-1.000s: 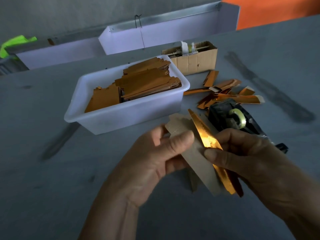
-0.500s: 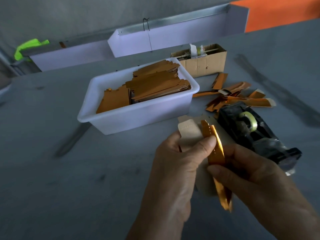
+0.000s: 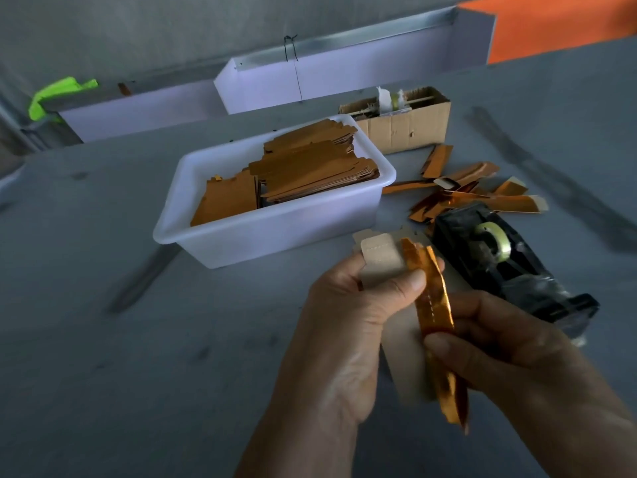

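- Right hand (image 3: 499, 346): fingers pinch the lower gold panel of the carton blank (image 3: 432, 298). Left hand (image 3: 348, 305): fingers clamp its kraft flap. The blank is held above the surface (image 3: 138, 374), probably to fold it on the crease.
- Tape dispenser (image 3: 499, 257) sits just past the right hand, likely for sealing.
- White tub (image 3: 269, 232) holds flat blanks, likely stock. Loose gold pieces (image 3: 482, 198) lie beside it.

The left hand (image 3: 348, 305) and the right hand (image 3: 499, 343) hold together one flat carton blank (image 3: 432, 298), gold foil on one side and plain brown card on the other. The left thumb presses on the brown side near the upper end, and the right thumb pinches the folded gold edge lower down. Just beyond the right fingers stands a black tape dispenser (image 3: 510, 267). Beyond the left fingertips is a white tub (image 3: 275, 236) with stacked gold blanks (image 3: 310, 174) inside it.
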`<state>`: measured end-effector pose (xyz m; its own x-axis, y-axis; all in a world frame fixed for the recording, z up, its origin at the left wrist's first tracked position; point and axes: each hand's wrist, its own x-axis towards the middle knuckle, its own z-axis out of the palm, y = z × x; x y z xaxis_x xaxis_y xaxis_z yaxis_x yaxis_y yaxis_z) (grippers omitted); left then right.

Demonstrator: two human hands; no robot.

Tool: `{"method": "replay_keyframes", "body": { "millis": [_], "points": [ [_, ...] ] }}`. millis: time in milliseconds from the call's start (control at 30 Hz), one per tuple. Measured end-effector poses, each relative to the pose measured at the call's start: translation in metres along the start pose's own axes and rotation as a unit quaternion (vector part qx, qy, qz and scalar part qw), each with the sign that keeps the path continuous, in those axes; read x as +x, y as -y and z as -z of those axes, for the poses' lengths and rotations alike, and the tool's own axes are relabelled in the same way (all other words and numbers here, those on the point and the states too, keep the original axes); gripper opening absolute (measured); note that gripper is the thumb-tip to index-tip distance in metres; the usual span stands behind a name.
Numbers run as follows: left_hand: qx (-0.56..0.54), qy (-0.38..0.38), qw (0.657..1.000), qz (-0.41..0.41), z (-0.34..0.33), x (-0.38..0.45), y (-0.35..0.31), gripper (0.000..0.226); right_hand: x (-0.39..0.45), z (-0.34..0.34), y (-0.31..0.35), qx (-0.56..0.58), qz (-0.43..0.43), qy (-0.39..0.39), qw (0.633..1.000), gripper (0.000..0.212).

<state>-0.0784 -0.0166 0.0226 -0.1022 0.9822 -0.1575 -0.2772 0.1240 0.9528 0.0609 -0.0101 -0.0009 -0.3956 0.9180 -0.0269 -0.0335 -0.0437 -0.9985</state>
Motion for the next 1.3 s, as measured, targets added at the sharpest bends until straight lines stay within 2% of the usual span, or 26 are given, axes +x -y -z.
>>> {"method": "replay_keyframes", "body": {
  "millis": [133, 300, 433, 567, 733, 833, 967, 1033, 1133, 1167, 1233, 1267, 1300],
  "points": [
    [0.031, -0.001, 1.000, -0.003, -0.003, -0.001, 0.002, 0.027, 0.000, -0.002, -0.004, 0.002, 0.003, -0.027, 1.000, 0.021],
    [0.017, -0.036, 0.999, -0.009, -0.006, -0.001, 0.006, 0.026, -0.003, -0.002, -0.004, 0.025, 0.005, 0.000, 1.000, 0.028],
    [0.039, -0.023, 0.999, -0.025, -0.006, -0.001, 0.005, 0.016, -0.006, 0.003, -0.007, 0.050, -0.006, 0.016, 0.999, 0.066],
    [0.055, -0.005, 0.998, -0.014, -0.005, -0.001, 0.004, 0.018, -0.005, 0.004, -0.008, 0.066, -0.014, -0.006, 0.998, 0.067],
    [0.034, -0.030, 0.999, -0.014, -0.007, -0.004, 0.012, 0.021, -0.003, 0.001, -0.007, 0.051, -0.016, -0.037, 0.998, 0.069],
    [0.039, -0.041, 0.998, -0.003, -0.008, -0.008, 0.022, 0.017, -0.001, -0.002, -0.008, 0.038, -0.019, -0.067, 0.997, 0.061],
    [-0.023, -0.013, 0.999, 0.023, -0.002, -0.012, 0.025, 0.026, 0.001, -0.005, -0.008, 0.078, -0.049, -0.083, 0.992, 0.025],
    [0.015, -0.044, 0.999, 0.003, 0.000, -0.010, 0.022, 0.031, 0.003, -0.007, -0.007, 0.083, -0.044, -0.106, 0.990, 0.032],
    [0.166, -0.076, 0.981, -0.068, 0.005, -0.006, 0.019, 0.029, 0.007, -0.014, -0.002, 0.011, -0.019, -0.142, 0.990, 0.056],
    [0.190, -0.074, 0.975, -0.086, 0.008, -0.004, 0.016, 0.026, 0.008, -0.015, 0.000, -0.008, -0.016, -0.149, 0.989, 0.053],
    [0.178, -0.025, 0.981, -0.075, 0.016, -0.001, 0.004, 0.022, 0.011, -0.012, 0.003, 0.016, -0.018, -0.152, 0.988, 0.023],
    [0.150, 0.003, 0.987, -0.051, 0.019, 0.001, -0.002, 0.021, 0.013, -0.010, 0.006, 0.049, -0.032, -0.137, 0.989, 0.016],
    [0.117, 0.020, 0.993, -0.027, 0.021, 0.003, -0.008, 0.019, 0.015, -0.007, 0.008, 0.086, -0.046, -0.109, 0.989, 0.018]
  ]
}}
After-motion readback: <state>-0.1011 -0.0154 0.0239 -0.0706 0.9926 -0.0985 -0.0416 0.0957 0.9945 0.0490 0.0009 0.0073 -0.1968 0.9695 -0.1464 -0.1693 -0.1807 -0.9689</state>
